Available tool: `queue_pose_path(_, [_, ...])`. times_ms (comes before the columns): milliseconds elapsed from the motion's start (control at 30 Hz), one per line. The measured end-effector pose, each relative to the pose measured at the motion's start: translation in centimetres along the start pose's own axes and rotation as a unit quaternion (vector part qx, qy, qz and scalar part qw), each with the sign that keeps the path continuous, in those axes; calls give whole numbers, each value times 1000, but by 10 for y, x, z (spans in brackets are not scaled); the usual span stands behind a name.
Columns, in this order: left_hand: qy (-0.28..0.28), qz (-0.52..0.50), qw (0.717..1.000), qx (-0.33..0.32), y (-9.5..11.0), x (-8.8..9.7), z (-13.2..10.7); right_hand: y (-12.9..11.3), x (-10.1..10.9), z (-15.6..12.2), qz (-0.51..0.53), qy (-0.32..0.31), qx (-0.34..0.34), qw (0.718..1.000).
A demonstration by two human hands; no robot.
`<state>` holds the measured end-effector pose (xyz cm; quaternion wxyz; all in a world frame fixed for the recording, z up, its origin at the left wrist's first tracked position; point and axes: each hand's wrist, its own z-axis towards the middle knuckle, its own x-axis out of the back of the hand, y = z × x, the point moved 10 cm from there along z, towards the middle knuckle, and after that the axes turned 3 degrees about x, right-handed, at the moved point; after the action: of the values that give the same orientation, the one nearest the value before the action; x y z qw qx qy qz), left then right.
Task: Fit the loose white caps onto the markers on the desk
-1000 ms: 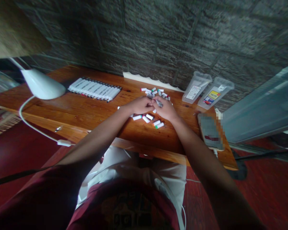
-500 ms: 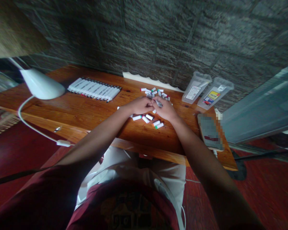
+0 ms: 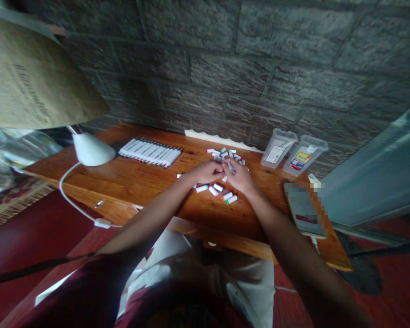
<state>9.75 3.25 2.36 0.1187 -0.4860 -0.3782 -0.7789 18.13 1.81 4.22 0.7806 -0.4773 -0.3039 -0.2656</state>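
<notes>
Right hand (image 3: pixel 241 176): closed, fingertips pinching a small grey piece (image 3: pixel 231 169); it rests on the surface (image 3: pixel 157 182) at the near edge of the heap (image 3: pixel 225 154).
Left hand (image 3: pixel 207 172): fingers curled shut, tips against the right hand's fingertips; I cannot tell whether it grips anything.
Grey piece: held just above the surface, at the near edge of the heap, between the two hands.
Heap: short white caps with coloured ends, scattered just behind the hands.
Stray caps (image 3: pixel 227 196): five or so, lying apart from one another on the near side of the heap, below the hands.
Markers (image 3: pixel 151 152): a tidy side-by-side row, well left of the heap.
Lamp (image 3: pixel 93 150): white, left of the heap beyond the markers; its cord (image 3: pixel 69 200) hangs off the near edge.
Boxes (image 3: pixel 278 148): two clear ones with labels, right of the heap, leaning toward the wall (image 3: pixel 225 68).
Strip (image 3: pixel 222 139): white, behind the heap along the wall.
Flat thing (image 3: pixel 304 209): blurred, right of the heap and nearer the front edge.
</notes>
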Motion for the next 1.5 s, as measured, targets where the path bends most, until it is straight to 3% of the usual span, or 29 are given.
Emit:
queue_pose_path(200, [1,1,1000,-1,-1,1,-1,5,3,0,24,21,-21,999])
queue_pose_path(533, [3,-19,1000,-5,1,2,-1,3,3,0,22,28,0,999])
queue_pose_path(1000, [2,12,1000,12,-5,-1,1,2,-3,1,10,4,23,1000])
queue_pose_path(1200, [5,-10,1000,-12,0,0,0,0,-3,0,20,-5,27,999])
queue_pose_path(1500, [6,2,1000,12,-5,0,2,0,-2,1,12,-8,27,1000])
